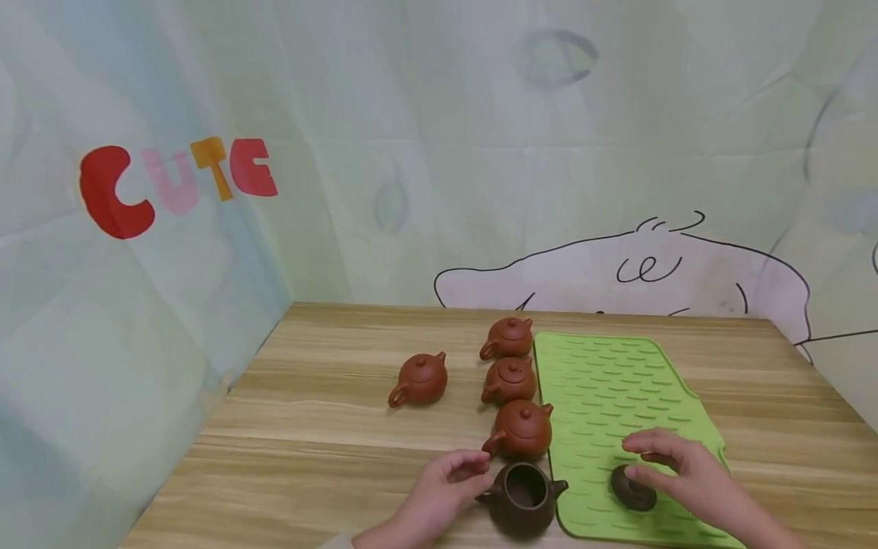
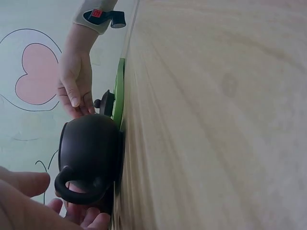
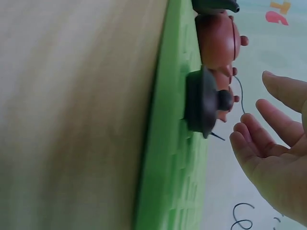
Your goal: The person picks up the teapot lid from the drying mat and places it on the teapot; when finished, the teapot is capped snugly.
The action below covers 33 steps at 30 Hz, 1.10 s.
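Observation:
A dark brown teapot (image 1: 523, 503) stands upright at the table's near side, its round mouth uncovered and its spout toward the green mat (image 1: 597, 419). My left hand (image 1: 439, 492) is beside the teapot's handle (image 2: 76, 194), thumb and fingers parted around it without gripping. The matching dark lid (image 1: 632, 488) lies knob up on the mat. Over this lid hovers my right hand (image 1: 693, 476), its fingers loosely bent and spread. In the right wrist view a gap separates those fingers (image 3: 259, 139) from the lid's knob (image 3: 224, 100).
Three reddish-brown lidded teapots, the nearest (image 1: 524, 428), line the mat's left edge behind the dark one. Another reddish-brown teapot (image 1: 421, 379) stands farther left. A printed cloth (image 1: 384, 152) hangs behind the wooden table (image 1: 309, 427).

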### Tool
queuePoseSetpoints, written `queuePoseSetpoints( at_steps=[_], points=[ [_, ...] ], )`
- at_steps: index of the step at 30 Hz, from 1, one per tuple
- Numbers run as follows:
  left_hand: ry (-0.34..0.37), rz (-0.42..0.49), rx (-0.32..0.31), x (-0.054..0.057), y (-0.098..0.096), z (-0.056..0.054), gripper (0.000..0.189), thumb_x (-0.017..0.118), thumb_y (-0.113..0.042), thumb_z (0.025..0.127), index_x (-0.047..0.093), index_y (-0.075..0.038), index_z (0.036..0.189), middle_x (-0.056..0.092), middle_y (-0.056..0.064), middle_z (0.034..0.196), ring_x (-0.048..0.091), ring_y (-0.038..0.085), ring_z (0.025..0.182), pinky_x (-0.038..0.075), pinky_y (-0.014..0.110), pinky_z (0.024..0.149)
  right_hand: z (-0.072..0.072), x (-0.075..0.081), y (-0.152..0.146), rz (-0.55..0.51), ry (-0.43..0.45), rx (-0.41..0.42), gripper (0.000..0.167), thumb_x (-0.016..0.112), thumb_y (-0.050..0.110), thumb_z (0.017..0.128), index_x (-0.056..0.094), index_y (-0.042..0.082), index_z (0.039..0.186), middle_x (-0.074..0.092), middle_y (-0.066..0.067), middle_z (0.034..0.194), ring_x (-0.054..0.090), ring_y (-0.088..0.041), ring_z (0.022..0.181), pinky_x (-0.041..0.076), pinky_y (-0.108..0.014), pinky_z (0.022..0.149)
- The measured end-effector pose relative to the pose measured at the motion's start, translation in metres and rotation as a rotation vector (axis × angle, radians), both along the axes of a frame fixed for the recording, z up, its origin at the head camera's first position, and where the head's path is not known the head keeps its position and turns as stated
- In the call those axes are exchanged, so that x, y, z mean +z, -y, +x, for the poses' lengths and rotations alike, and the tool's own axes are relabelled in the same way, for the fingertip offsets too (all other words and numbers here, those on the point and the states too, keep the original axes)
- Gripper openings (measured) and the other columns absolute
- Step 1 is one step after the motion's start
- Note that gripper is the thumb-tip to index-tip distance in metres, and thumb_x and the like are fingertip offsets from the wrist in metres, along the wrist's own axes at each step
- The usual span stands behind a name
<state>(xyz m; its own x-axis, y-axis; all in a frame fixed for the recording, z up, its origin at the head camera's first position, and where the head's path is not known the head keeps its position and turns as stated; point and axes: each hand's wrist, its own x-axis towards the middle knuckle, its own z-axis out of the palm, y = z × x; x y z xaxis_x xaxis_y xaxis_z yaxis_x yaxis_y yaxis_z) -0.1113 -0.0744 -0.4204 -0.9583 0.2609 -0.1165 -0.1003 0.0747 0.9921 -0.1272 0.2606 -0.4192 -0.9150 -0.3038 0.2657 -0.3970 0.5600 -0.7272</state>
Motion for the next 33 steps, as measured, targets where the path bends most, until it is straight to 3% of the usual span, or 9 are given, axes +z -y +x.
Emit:
queuePoseSetpoints(
  at_steps=[8,15,23,28,33],
  points=[
    [0.007,-0.021,-0.013,-0.004,-0.003,0.002,0.029,0.066,-0.002,0.088,0.061,0.01,0.113,0.065,0.012,0.105,0.06,0.014,0.093,0.051,0.024,0.077,0.003,-0.018,-0.012,-0.005,-0.005,0.071,0.024,0.074,0.001,0.08,0.068,0.0,0.103,0.066,-0.003,0.106,0.054,0.01,0.097,0.05,-0.014,0.077],
    [0.015,-0.011,-0.02,-0.005,-0.003,0.003,0.028,0.066,-0.003,0.088,0.062,0.01,0.113,0.067,0.01,0.103,0.059,0.009,0.088,0.05,0.023,0.075,0.006,-0.017,-0.017,0.052,0.113,0.04,0.026,0.073,0.01,0.084,0.067,0.001,0.108,0.066,0.0,0.108,0.054,0.011,0.096,0.05,-0.016,0.075],
    [0.017,-0.015,-0.02,-0.006,-0.002,0.003,0.025,0.066,-0.006,0.089,0.064,0.008,0.109,0.064,0.011,0.11,0.057,0.008,0.087,0.048,0.021,0.073,0.006,-0.021,-0.019,0.033,0.103,0.054,0.023,0.074,0.006,0.082,0.069,0.001,0.104,0.064,0.014,0.107,0.051,0.014,0.097,0.05,-0.017,0.07],
    [0.024,-0.016,-0.016,-0.006,-0.002,0.003,0.022,0.066,-0.005,0.089,0.064,0.009,0.106,0.068,0.007,0.096,0.057,0.008,0.082,0.047,0.02,0.071,0.006,-0.02,-0.019,0.051,0.126,0.053,0.02,0.074,0.009,0.083,0.07,0.004,0.103,0.066,0.007,0.107,0.05,0.014,0.097,0.05,-0.017,0.07],
    [0.017,-0.022,-0.018,-0.009,-0.003,0.002,0.021,0.065,-0.003,0.089,0.063,0.011,0.104,0.068,0.006,0.093,0.056,0.007,0.081,0.047,0.02,0.069,0.006,-0.017,-0.019,0.083,0.187,0.034,0.022,0.074,0.014,0.084,0.071,0.005,0.103,0.066,-0.001,0.109,0.048,0.015,0.097,0.049,-0.017,0.072]
  ],
)
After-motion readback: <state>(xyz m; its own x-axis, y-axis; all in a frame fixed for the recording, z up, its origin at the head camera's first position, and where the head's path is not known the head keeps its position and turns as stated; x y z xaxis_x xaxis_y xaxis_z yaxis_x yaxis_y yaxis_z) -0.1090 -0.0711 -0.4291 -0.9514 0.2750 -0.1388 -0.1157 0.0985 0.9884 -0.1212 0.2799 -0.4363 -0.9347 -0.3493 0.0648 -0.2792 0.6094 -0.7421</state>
